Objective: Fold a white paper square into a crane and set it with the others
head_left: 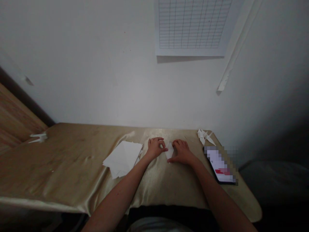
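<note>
The table (72,167) is covered by a gold cloth (60,151). A stack of sheets (123,157) is laid left of the hands and a phone (220,166) right. The folded paper (170,150) is kept mid-table, pinched at one edge by the left hand (155,147) and gripped at the other by the right hand (183,152). Judged best: edges lined up, crease pressed flat, since the cloth looks slippery.

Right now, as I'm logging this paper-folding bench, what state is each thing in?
Small white paper piece: partly folded, held between both hands.
Left hand: pinching its left edge.
Right hand: gripping its right side.
Stack of white paper sheets: flat, unfolded, untouched.
Black smartphone: lying flat, screen lit.
White folded paper figures: lying at the far right corner.
Gold satin tablecloth: wrinkled.
</note>
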### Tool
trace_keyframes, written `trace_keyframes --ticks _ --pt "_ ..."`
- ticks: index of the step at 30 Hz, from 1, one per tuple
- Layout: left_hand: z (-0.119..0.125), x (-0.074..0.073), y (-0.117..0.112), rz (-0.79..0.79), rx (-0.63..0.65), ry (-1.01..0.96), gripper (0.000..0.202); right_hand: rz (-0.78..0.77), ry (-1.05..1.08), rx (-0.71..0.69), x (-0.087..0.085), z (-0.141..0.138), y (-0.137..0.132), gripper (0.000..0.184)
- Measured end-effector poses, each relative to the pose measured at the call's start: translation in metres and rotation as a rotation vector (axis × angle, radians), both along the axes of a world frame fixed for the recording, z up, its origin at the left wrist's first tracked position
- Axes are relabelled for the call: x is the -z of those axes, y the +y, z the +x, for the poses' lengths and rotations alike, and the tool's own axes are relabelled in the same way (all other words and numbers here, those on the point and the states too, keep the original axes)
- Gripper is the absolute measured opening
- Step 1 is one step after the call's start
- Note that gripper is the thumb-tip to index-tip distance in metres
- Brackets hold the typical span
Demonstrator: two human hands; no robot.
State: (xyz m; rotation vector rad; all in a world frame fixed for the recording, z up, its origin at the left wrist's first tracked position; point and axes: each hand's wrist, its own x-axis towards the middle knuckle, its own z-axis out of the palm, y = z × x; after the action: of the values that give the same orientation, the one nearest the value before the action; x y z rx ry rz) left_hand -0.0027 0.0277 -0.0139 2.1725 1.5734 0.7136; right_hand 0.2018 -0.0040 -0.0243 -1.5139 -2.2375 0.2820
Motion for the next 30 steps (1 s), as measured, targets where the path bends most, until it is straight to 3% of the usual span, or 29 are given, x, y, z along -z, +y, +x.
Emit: trace_keyframes --ticks 2,5,7,13,21,30 --pt "0.0 0.0 0.0 -0.004 0.005 -0.007 0.015 0.014 0.074 -0.005 0.001 0.002 0.003 0.065" --pt "-0.001 0.0 0.0 -0.012 0.011 -0.014 0.015 0.059 0.237 -0.018 0.0 0.005 0.011 0.028" --pt "-0.001 -0.001 0.0 -0.015 0.019 -0.015 0.015 0.107 0.314 -0.01 -0.001 0.006 0.015 0.016" --pt "0.005 -0.001 -0.003 -0.021 0.041 0.003 0.014 0.181 0.323 -0.029 -0.005 0.006 0.017 0.022" --pt "0.011 -0.003 -0.008 -0.044 0.047 0.029 0.013 0.257 0.404 -0.081 0.0 0.005 0.022 0.005" --pt "0.01 -0.001 -0.007 -0.036 0.05 0.027 0.015 0.28 0.427 -0.054 0.001 0.004 0.022 0.011"
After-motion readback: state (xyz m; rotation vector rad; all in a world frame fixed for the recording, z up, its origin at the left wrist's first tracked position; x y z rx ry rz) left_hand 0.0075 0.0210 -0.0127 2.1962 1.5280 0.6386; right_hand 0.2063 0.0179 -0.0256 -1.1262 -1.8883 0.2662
